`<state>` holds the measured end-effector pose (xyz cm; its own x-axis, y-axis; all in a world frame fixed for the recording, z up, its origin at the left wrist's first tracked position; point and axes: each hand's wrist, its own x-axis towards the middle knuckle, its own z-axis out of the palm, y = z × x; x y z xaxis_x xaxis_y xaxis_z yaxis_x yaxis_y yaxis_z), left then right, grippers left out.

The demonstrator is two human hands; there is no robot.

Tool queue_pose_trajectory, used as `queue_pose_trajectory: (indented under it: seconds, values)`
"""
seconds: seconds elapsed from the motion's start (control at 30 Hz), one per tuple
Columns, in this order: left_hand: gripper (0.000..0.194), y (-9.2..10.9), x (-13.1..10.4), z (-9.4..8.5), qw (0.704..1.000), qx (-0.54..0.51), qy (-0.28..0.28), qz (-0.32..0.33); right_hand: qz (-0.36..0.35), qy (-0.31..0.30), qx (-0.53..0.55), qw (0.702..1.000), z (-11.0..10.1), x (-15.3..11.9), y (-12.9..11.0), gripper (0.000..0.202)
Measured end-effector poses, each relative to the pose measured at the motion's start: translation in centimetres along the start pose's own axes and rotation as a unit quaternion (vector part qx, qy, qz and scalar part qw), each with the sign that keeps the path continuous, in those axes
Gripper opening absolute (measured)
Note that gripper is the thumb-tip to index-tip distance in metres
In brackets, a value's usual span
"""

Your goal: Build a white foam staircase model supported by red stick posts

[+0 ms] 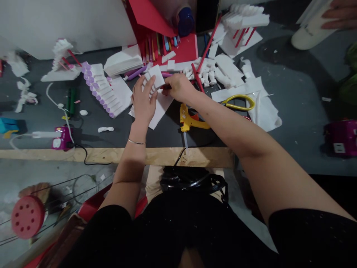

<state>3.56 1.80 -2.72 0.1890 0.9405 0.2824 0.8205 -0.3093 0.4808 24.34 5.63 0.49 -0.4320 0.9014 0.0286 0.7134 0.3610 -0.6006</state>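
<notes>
A yellow glue gun [185, 122] lies on the dark worktop [295, 141], and the small white block [157, 77] is past it and to its left. The left hand [145, 101] comes at the block from its left side and holds it, with fingers spread over it. The right hand [180, 86] is just past the glue gun, with its bent fingers close by the block's right edge; I cannot tell if that grip has anything in it. Both hands are near the block, but the left is closest. Fingers hide a lot of it, so its long way is hard to see. It looks stiff, with a flat, square end and thin ridges. A smooth white sheet [161, 111] lies left of the glue gun. Farther left is a ribbed white piece [107, 91] with round purple ends. Past the glue gun are thin, straight red sticks [197, 77].
</notes>
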Motion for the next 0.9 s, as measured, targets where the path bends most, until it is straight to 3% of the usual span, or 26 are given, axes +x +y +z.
queue_pose_trajectory:
  seconds: [0.3,0.53,0.9]
  values:
    - [0.086,-0.5,0.2,0.3,0.999,-0.028,0.032,0.01,0.008,-0.008,0.007,1.0,0.3,0.4,-0.2,0.02]
    - [0.072,-0.7,0.1,0.5,0.999,-0.022,0.037,0.016,0.021,-0.009,0.001,1.0,0.5,0.3,-1.0,0.024]
    - [0.07,-0.2,0.0,0.0,0.997,-0.075,0.015,-0.012,-0.003,0.023,0.058,0.998,1.5,0.9,0.2,0.019]
